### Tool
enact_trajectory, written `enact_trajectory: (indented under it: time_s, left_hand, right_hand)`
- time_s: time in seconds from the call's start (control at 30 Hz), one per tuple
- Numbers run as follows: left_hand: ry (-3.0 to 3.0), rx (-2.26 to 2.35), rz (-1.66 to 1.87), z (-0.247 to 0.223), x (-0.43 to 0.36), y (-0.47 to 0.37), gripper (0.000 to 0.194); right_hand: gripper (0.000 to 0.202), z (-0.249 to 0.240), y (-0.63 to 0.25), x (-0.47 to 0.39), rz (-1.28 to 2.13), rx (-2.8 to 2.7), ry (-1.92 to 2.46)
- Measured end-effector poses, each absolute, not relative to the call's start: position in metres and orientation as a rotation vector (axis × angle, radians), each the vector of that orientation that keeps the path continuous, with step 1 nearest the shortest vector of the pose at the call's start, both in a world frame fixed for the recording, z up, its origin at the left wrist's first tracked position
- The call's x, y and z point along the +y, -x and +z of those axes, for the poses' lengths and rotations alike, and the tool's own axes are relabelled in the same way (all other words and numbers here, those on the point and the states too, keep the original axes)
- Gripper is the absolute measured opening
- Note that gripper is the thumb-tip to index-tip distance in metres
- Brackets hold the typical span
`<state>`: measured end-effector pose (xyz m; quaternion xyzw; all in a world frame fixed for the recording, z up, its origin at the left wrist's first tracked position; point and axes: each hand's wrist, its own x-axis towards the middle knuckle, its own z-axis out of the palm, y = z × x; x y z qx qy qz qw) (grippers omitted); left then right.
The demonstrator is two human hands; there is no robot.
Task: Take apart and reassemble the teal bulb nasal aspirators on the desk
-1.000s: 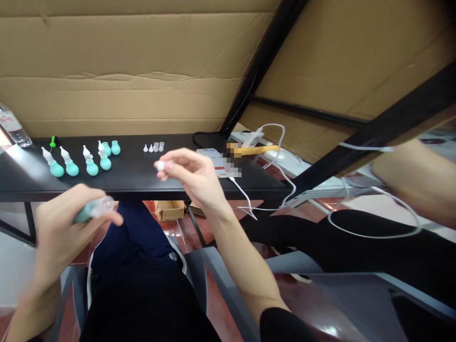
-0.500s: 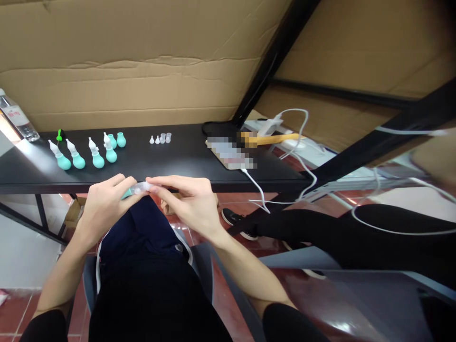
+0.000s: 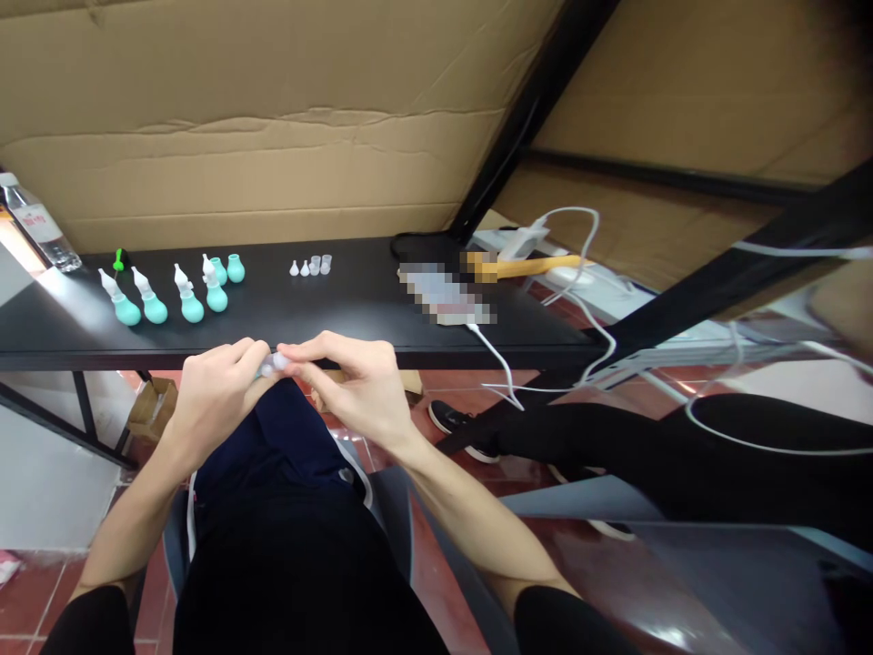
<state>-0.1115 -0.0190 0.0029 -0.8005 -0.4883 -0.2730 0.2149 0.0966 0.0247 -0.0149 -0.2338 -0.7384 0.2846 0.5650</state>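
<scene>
Close to the table's front edge, my left hand [image 3: 222,389] is closed around a small bulb nasal aspirator [image 3: 267,366], hiding nearly all of its mint bulb. My right hand [image 3: 365,387] pinches the white nozzle tip [image 3: 280,361] between thumb and fingertips. Behind my left hand, several mint aspirators with white nozzles [image 3: 192,306] lie on the table. Two bare mint bulbs [image 3: 235,267] stand just past them. Further right are two small white tips [image 3: 295,269] and two clear cup-like connectors [image 3: 326,265].
A water bottle [image 3: 42,226] stands at the far left, near a green-handled tool [image 3: 119,261]. On the right of the black table [image 3: 341,314] lies a blurred-out phone-like device [image 3: 443,293] with a white cable [image 3: 496,353]. A person's dark-clothed leg [image 3: 593,432] is at my right.
My left hand has slid right, towards my right hand, and covers more of the aspirator. My right hand keeps its pinch on the tip. The view has shifted slightly.
</scene>
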Motion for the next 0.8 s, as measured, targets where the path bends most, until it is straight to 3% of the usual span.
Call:
enact_trajectory:
  time_s: [0.13,0.23,0.37,0.43,0.63,0.8]
  left_hand:
    - [2.274,-1.413,-0.825,-0.001,-0.011,0.114,0.028]
    - [2.321,-1.483,-0.996,-0.009,0.002,0.118,0.022]
    - [2.203,-1.576,-1.141,-0.023,0.023,0.125,0.067]
    - [2.018,-1.620,-1.174,-0.027,0.030,0.129,0.077]
    - [1.746,-1.620,-1.319,-0.016,0.026,0.140,0.036]
    - [1.635,-1.609,-1.415,0.002,0.015,0.151,0.023]
  right_hand:
    - [0.006,-0.011,-0.097,0.025,0.618,-1.811,0.600]
    - [0.009,-0.010,-0.092,0.037,0.776,-1.830,0.578]
    - [0.024,0.003,-0.079,0.072,0.974,-1.792,0.540]
    - [0.022,0.017,-0.070,0.097,0.901,-1.834,0.596]
    - [0.009,0.056,-0.024,0.168,0.487,-2.074,0.932]
    - [0.014,0.054,0.007,0.186,0.460,-2.255,1.003]
